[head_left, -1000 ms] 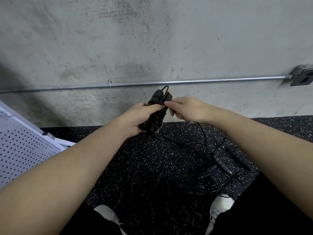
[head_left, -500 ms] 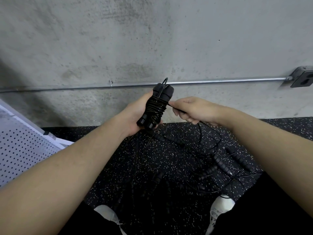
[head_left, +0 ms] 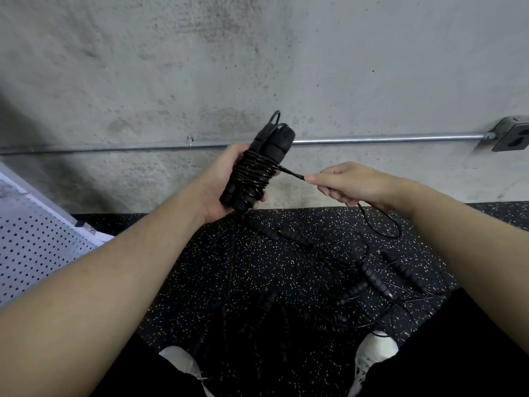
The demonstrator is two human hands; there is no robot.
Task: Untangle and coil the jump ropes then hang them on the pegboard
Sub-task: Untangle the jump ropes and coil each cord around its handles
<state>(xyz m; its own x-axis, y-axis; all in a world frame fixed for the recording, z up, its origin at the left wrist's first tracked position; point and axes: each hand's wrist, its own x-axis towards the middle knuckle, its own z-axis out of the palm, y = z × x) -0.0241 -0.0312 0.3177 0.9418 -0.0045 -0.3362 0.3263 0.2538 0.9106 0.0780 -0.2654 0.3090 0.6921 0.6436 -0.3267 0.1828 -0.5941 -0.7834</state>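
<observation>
Right hand point(head_left: 352, 183) pulled away, cord point(head_left: 292, 173) taut — fingertips hidden

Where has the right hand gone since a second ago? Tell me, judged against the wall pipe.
Yes. The right hand, pinching the rope, has drawn rightward away from the wrapped handles, staying below the pipe.

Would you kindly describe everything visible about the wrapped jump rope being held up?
The wrapped jump rope is black: two handles side by side, tilted, bound by many turns of thin glossy cord. A small loop sticks out at its top. The left hand grips it from behind, in front of the concrete wall. One taut strand runs to the right hand, which pinches it; the slack hangs toward the floor.
</observation>
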